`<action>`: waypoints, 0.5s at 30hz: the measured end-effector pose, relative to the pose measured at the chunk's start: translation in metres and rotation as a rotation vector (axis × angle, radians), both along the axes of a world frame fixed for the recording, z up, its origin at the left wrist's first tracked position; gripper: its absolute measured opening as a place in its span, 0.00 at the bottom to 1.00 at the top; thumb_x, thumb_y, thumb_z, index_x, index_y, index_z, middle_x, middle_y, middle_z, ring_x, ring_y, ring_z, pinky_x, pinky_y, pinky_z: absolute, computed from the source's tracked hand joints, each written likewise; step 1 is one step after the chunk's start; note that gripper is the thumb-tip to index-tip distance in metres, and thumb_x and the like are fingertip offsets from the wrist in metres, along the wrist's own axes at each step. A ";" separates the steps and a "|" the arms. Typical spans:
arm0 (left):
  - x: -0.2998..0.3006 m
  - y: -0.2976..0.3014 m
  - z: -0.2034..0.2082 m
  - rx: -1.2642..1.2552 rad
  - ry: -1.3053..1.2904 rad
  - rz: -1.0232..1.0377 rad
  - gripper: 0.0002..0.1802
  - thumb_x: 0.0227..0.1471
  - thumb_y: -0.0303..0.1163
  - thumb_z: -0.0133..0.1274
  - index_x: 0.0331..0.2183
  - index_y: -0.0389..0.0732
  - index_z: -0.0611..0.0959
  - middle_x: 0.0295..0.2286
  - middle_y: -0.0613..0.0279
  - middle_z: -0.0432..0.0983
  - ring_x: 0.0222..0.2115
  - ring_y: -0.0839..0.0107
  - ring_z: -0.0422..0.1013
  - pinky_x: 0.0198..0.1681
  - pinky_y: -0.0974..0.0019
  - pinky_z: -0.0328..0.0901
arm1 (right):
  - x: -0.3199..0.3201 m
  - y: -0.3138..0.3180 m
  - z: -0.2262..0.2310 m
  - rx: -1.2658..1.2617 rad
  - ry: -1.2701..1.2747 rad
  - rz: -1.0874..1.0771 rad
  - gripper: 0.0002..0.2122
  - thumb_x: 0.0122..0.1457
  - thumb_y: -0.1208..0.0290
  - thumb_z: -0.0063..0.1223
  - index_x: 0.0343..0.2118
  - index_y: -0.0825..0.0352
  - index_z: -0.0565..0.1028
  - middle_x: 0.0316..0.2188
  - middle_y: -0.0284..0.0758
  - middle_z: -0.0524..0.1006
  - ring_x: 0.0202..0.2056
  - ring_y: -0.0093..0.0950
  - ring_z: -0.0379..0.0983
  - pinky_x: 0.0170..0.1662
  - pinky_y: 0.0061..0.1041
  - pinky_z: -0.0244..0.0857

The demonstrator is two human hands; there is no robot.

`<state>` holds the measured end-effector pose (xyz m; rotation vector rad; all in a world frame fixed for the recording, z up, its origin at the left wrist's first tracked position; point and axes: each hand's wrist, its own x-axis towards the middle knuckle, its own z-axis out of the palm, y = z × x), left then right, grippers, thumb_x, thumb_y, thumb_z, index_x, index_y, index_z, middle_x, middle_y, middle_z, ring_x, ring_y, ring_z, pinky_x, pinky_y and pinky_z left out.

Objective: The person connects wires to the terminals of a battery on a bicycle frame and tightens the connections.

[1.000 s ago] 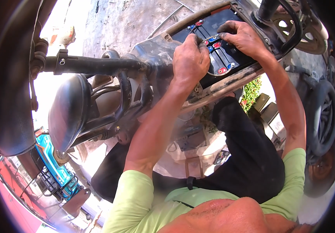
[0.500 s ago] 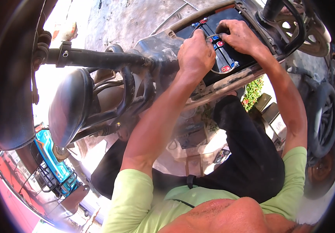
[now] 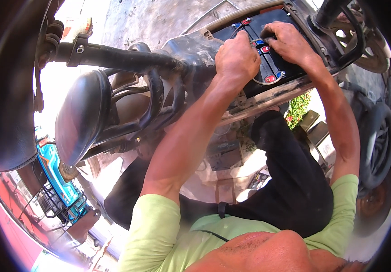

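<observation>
Black batteries (image 3: 275, 59) with red and blue terminal covers sit in an open metal compartment (image 3: 290, 87) ahead of me. My left hand (image 3: 238, 59) is closed over their left part, thumb and fingers around a thin cable, mostly hidden by the knuckles. From under it a pale cable (image 3: 265, 84) curves to a terminal by the red cover (image 3: 269, 79) at the near end. Over the middle terminals my right hand (image 3: 290, 44) is bent, its fingertips pinched at the end of a short grey cable (image 3: 256, 41).
A black seat (image 3: 9, 90) and a thick dark tube (image 3: 118, 60) with a rounded lamp-like housing (image 3: 83, 117) stand at left. A wheel (image 3: 377, 140) is at right. Farther left is a blue vehicle (image 3: 59, 177). My bent legs (image 3: 290, 181) lie below the compartment.
The compartment and both hands sit slightly farther right in the picture, as the view shifts. Both hands keep nearly the same grip on the cables.
</observation>
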<state>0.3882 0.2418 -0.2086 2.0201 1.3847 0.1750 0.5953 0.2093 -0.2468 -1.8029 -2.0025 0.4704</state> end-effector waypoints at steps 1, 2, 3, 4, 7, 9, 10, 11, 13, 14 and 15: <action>0.000 0.001 -0.002 0.018 -0.022 -0.015 0.17 0.57 0.36 0.55 0.42 0.32 0.84 0.37 0.35 0.83 0.44 0.36 0.79 0.51 0.43 0.71 | 0.000 -0.001 -0.001 0.024 -0.017 -0.004 0.10 0.59 0.74 0.56 0.40 0.70 0.81 0.41 0.48 0.82 0.48 0.48 0.78 0.56 0.43 0.70; -0.001 0.001 -0.003 0.036 -0.044 -0.030 0.17 0.56 0.36 0.56 0.41 0.32 0.84 0.37 0.34 0.83 0.44 0.35 0.79 0.51 0.43 0.72 | 0.000 -0.001 -0.002 0.021 -0.016 0.000 0.10 0.59 0.74 0.56 0.40 0.70 0.81 0.41 0.48 0.82 0.48 0.48 0.78 0.56 0.43 0.70; -0.002 0.003 -0.004 0.035 -0.041 -0.026 0.17 0.56 0.36 0.56 0.41 0.32 0.84 0.37 0.34 0.83 0.44 0.35 0.79 0.51 0.43 0.72 | -0.001 0.000 -0.001 0.014 -0.012 0.000 0.09 0.59 0.74 0.56 0.40 0.70 0.81 0.41 0.48 0.82 0.48 0.48 0.78 0.56 0.43 0.71; -0.002 0.004 -0.004 0.027 -0.045 -0.026 0.17 0.56 0.36 0.56 0.41 0.31 0.84 0.37 0.33 0.83 0.43 0.35 0.78 0.50 0.43 0.72 | -0.001 0.001 0.000 0.007 -0.009 -0.001 0.09 0.59 0.74 0.56 0.40 0.70 0.81 0.41 0.48 0.82 0.48 0.48 0.78 0.56 0.43 0.71; -0.003 0.004 -0.004 0.018 -0.046 -0.021 0.17 0.55 0.36 0.56 0.40 0.31 0.84 0.36 0.33 0.83 0.43 0.34 0.78 0.50 0.43 0.72 | -0.002 0.002 0.003 0.009 -0.022 0.011 0.09 0.59 0.74 0.57 0.40 0.70 0.81 0.40 0.47 0.82 0.47 0.48 0.78 0.55 0.42 0.71; -0.002 0.003 -0.004 0.019 -0.043 -0.018 0.17 0.55 0.36 0.56 0.40 0.31 0.84 0.36 0.33 0.83 0.43 0.34 0.78 0.50 0.43 0.72 | -0.002 0.002 0.004 0.006 -0.036 0.020 0.08 0.60 0.73 0.57 0.40 0.70 0.82 0.39 0.48 0.82 0.47 0.48 0.78 0.55 0.42 0.71; -0.002 0.003 -0.004 0.026 -0.044 -0.019 0.17 0.55 0.36 0.56 0.40 0.31 0.84 0.36 0.33 0.83 0.43 0.34 0.78 0.50 0.43 0.72 | -0.001 0.003 0.004 0.006 -0.030 0.013 0.08 0.60 0.73 0.58 0.40 0.71 0.81 0.39 0.48 0.83 0.47 0.48 0.79 0.55 0.42 0.72; -0.001 0.002 -0.004 0.033 -0.046 -0.020 0.17 0.55 0.36 0.56 0.40 0.31 0.84 0.36 0.33 0.83 0.43 0.34 0.78 0.50 0.43 0.72 | 0.000 0.003 0.004 0.005 -0.025 0.006 0.08 0.60 0.73 0.58 0.40 0.71 0.81 0.39 0.48 0.83 0.46 0.48 0.79 0.54 0.42 0.72; -0.002 0.002 -0.005 0.039 -0.035 -0.034 0.17 0.55 0.36 0.55 0.40 0.31 0.84 0.36 0.33 0.83 0.43 0.34 0.78 0.50 0.42 0.72 | -0.002 0.003 0.006 -0.003 -0.022 0.010 0.08 0.60 0.73 0.58 0.40 0.72 0.81 0.38 0.49 0.83 0.45 0.49 0.79 0.53 0.43 0.72; -0.002 0.002 -0.006 0.046 -0.026 -0.047 0.17 0.56 0.35 0.55 0.40 0.31 0.84 0.36 0.33 0.83 0.43 0.34 0.78 0.50 0.42 0.72 | -0.002 0.004 0.008 -0.011 -0.021 0.016 0.09 0.60 0.73 0.58 0.40 0.72 0.81 0.38 0.50 0.83 0.45 0.49 0.80 0.52 0.43 0.73; -0.002 0.002 -0.006 0.046 -0.027 -0.049 0.17 0.56 0.35 0.55 0.40 0.31 0.84 0.36 0.33 0.83 0.43 0.34 0.78 0.50 0.42 0.72 | -0.001 0.005 0.008 -0.011 -0.021 0.014 0.09 0.60 0.73 0.58 0.40 0.72 0.81 0.38 0.50 0.83 0.45 0.49 0.80 0.52 0.43 0.73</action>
